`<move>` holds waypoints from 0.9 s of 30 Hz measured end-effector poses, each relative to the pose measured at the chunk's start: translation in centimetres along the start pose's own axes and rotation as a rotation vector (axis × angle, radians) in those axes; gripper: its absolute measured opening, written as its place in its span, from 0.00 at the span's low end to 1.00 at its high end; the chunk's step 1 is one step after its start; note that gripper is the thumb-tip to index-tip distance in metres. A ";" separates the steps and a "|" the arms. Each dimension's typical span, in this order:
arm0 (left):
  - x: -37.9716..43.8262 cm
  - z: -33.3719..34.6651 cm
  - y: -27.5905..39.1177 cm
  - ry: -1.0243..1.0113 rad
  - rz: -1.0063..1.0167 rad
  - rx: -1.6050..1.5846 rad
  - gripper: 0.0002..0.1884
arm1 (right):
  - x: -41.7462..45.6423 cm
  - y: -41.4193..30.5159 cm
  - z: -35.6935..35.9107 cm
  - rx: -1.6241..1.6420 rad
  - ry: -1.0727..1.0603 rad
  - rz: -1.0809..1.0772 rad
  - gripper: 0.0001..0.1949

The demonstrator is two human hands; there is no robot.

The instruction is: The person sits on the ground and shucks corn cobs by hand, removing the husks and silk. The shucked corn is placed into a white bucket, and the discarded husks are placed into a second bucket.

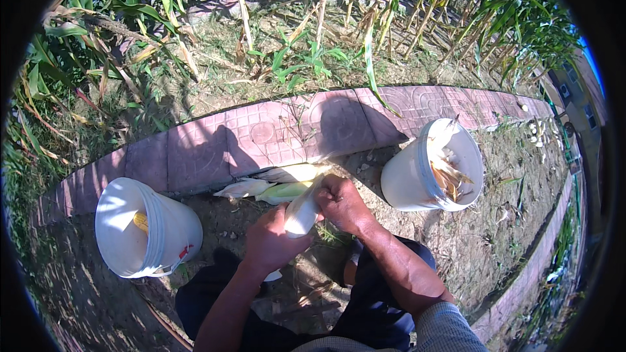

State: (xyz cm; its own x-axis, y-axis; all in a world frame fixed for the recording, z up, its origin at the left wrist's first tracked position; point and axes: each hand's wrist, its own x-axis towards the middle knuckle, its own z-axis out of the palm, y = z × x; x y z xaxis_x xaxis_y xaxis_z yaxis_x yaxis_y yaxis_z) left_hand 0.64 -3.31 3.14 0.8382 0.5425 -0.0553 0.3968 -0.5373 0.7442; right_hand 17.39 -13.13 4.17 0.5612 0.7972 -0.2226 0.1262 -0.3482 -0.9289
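A pale, husk-covered ear of corn [301,215] is held between my two hands, above the bare soil. My left hand [274,237] wraps its lower end. My right hand [342,203] grips the husk near the upper end, its fingers closed. Just beyond lie several unhusked ears of corn [283,193], against the paving edge. On the left a white plastic bucket [181,225] leans its mouth towards me, with a yellow husked corn cob [141,222] inside. To the right another white bucket [403,178] holds dry corn husks [447,176].
A curved strip of reddish paving tiles [274,132] runs across in front of me, bearing shadows. Behind it stand tall corn stalks [320,10]. Several pale pieces [538,134] lie on the ground at the far right. A second paved edging [523,264] borders the soil.
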 end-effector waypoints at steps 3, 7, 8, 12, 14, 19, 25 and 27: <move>0.2 0.5 0.3 0.035 -0.026 0.058 0.41 | 0.5 1.0 0.8 -0.115 0.117 -0.031 0.07; 0.2 0.6 0.2 0.031 -0.054 0.055 0.41 | 0.7 1.8 1.2 -0.006 0.125 -0.008 0.08; 0.1 0.6 0.2 0.042 -0.042 0.050 0.39 | 0.7 1.9 1.3 -0.019 0.120 -0.031 0.09; -0.3 0.7 0.0 0.054 -0.062 0.061 0.38 | 0.8 2.4 1.4 0.006 0.094 -0.036 0.10; -0.5 0.8 -0.1 0.049 -0.090 0.095 0.39 | 0.9 2.9 1.5 0.027 0.064 -0.012 0.10; -0.7 1.1 -0.4 0.015 -0.154 0.156 0.40 | 1.2 4.4 2.0 0.037 0.042 -0.040 0.11; -0.6 1.0 -0.1 -0.008 -0.200 0.169 0.42 | 0.6 2.8 2.5 0.126 0.108 0.010 0.10; -0.6 0.7 0.0 -0.008 -0.184 0.048 0.43 | 0.1 1.7 1.6 0.144 0.034 0.077 0.10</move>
State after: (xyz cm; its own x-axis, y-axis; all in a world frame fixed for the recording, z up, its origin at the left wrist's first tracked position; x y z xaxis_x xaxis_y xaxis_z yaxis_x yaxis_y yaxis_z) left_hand 0.42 -4.09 2.74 0.7523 0.6299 -0.1930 0.5612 -0.4594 0.6884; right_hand 16.36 -12.87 2.14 0.5925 0.7529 -0.2865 -0.0353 -0.3311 -0.9429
